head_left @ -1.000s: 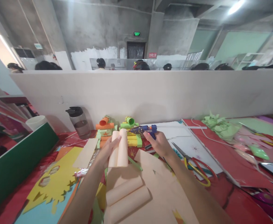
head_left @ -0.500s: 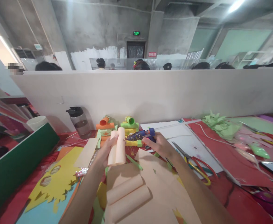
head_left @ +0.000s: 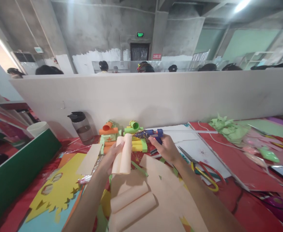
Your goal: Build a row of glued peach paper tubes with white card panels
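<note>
My left hand [head_left: 111,156] is closed round a pair of peach paper rolls [head_left: 125,158] that lie side by side, held up above the table. In my right hand [head_left: 166,148] is a blue glue gun [head_left: 152,133], a long clear glue stick [head_left: 192,131] poking out of its back. Its nozzle points left and is at the top end of the right-hand roll; whether it touches cannot be made out. Below, a second pair of peach rolls [head_left: 134,204] rests on peach paper sheets [head_left: 165,187]. Behind my hands stand orange and green paper tube models [head_left: 108,130].
Scissors [head_left: 196,164] with red and yellow handles lie right of my right arm. A water bottle [head_left: 81,127] and white cup [head_left: 38,129] stand at the left, near a green board [head_left: 25,174]. Cut yellow paper [head_left: 59,183] lies left. A white partition [head_left: 141,96] closes the back.
The glue gun has swung from a downward slant to nearly level, its nozzle rising towards the top of the rolls. The held rolls have shifted slightly right and down.
</note>
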The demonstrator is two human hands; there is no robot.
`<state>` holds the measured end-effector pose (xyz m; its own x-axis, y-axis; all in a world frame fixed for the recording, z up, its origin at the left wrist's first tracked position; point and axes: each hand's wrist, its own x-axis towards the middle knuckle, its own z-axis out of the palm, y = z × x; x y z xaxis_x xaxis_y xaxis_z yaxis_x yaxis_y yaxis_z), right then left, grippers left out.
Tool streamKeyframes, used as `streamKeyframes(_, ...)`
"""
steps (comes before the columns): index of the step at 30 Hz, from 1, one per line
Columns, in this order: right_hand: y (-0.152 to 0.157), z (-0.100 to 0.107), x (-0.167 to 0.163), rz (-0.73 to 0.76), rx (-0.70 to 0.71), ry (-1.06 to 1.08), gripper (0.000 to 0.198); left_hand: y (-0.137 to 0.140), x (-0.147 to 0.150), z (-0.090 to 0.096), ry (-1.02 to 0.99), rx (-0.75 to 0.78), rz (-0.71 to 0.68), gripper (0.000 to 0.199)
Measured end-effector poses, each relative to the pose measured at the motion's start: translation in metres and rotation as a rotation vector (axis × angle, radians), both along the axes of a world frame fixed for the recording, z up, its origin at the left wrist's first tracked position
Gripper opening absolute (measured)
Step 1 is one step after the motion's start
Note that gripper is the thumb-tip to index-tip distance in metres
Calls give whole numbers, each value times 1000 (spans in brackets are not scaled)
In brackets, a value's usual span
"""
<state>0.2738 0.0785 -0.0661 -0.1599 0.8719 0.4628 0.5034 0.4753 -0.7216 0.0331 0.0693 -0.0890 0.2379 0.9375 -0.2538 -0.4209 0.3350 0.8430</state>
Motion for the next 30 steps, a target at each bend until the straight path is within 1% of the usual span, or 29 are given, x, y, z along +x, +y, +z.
streamKeyframes(3, -1, 3, -1, 6, 11, -17, 35, 0, 0, -1, 4, 12, -1, 50)
streamKeyframes(7, -3, 7, -1, 64, -9, -27, 30, 1, -1, -3, -9, 39, -16, 48)
streamKeyframes(13, -6, 10, 1, 166, -45, -50, 29, 3, -3, -6, 0, -1, 6, 46)
streamKeyframes(16, -6, 11, 1, 137, -20, -59, 27, 4, -3, -7, 0, 3, 2, 46)
streamKeyframes(21, -4, 8, 1, 16, 26, -68, 30, 3, -1, -6, 11, 10, -10, 45)
streamKeyframes(24, -3, 7, 0, -2, 25, -70, 31, 3, 0, -5, 10, 6, -10, 46)
streamKeyframes(27, -4, 8, 0, 50, 15, -66, 29, 4, -2, -7, 7, 0, 1, 45)
streamKeyframes(30, -8, 14, -1, 158, -21, -81, 28, 5, -4, -10, 1, -38, 22, 44)
